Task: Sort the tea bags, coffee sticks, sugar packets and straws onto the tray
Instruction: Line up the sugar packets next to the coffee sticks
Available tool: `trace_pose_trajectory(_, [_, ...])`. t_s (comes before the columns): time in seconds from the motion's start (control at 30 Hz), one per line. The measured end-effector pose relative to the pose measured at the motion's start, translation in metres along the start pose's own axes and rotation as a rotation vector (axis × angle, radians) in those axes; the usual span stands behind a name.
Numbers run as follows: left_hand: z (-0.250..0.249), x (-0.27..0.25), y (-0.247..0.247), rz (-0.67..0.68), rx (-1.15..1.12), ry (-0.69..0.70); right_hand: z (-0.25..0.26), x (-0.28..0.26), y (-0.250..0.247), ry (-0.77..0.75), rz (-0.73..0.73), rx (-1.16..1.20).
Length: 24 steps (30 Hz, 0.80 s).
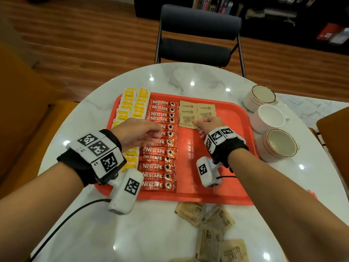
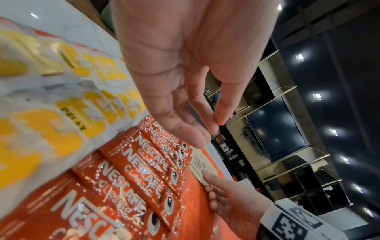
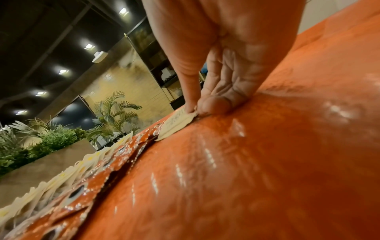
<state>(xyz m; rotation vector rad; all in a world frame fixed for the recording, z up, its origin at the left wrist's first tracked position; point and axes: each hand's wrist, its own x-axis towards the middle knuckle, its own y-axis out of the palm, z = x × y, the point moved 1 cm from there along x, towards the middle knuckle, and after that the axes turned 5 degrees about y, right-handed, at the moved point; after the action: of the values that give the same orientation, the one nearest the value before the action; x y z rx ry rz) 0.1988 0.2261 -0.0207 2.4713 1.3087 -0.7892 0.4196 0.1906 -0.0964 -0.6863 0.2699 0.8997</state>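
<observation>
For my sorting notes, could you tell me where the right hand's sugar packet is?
In the head view, the sugar packet lies mid-tray, right of the coffee sticks, pinched by the right hand.

Head cam sits high over the near edge of the round white marble table (image 1: 188,76), facing fwd and down, wide enough to take in the whole flat orange plastic tray (image 1: 232,118). Left wrist cam is rolled sideways, v. close above the red foil coffee sticks (image 2: 131,164), looking along the palm across the tray. Right wrist cam sits almost on the tray (image 3: 267,162), looking along it; all 3 share tray and sticks.
</observation>
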Motion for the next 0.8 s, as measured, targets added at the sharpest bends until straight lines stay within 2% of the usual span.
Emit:
trace_pose_trajectory(0.3, [0.004, -0.001, 0.001, 0.015, 0.027, -0.01, 0.002, 0.008, 0.002, 0.022, 0.024, -0.045])
trace_pose_trajectory(0.8, [0.008, 0.004, 0.007, 0.036, 0.022, -0.011, -0.002, 0.014, 0.004, -0.024, -0.027, -0.003])
